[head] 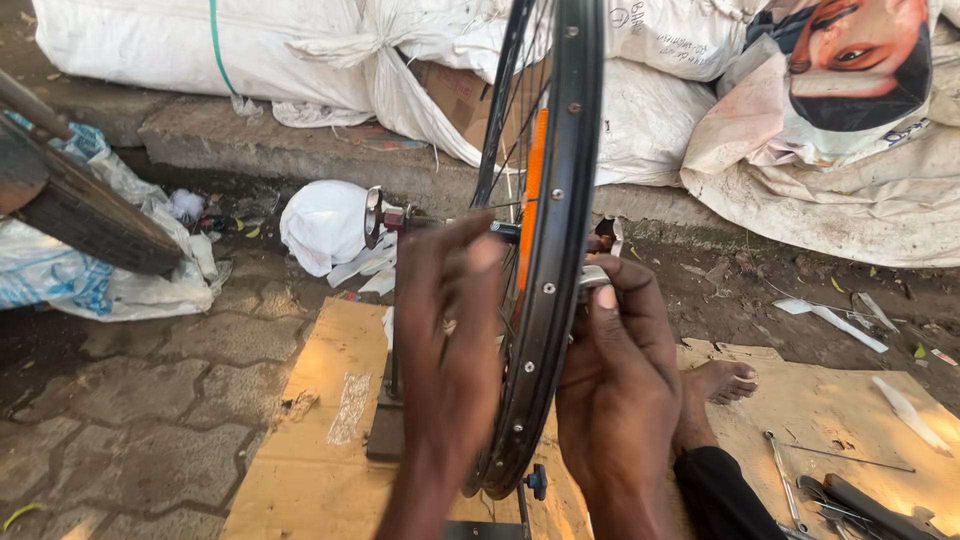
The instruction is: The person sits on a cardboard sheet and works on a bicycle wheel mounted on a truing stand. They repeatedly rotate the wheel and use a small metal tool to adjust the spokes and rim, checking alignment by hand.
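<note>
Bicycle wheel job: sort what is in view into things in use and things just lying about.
In use:
- black wheel rim, upright between both hands
- left hand and right hand
- orange reflector in the spokes
- wheel stand

Lying about:
- loose tools on the cardboard
- white sacks
- crumpled white bag

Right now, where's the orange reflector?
In the head view, the orange reflector sits among the spokes of the black wheel rim, centre frame, just above the left hand and right hand.
</note>
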